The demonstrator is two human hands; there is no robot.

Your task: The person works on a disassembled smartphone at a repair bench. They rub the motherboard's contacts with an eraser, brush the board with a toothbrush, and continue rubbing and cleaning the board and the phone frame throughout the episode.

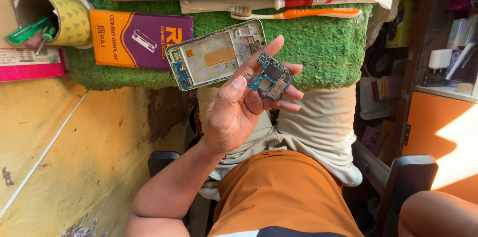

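Head view: green mat (pixel 318 42) on a yellow bench; beside the phone frame (pixel 216 55), left hand (pixel 234 112) half-open, fingers cradling a circuit board (pixel 270 81); right hand unseen.

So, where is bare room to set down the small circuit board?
The green turf mat is bare right of the phone frame, below the orange toothbrush. The yellow surface below the orange-purple box is bare too. Crowded: the mat's left part, with that box and the yellow cup of screwdrivers. The left hand holds the circuit board.
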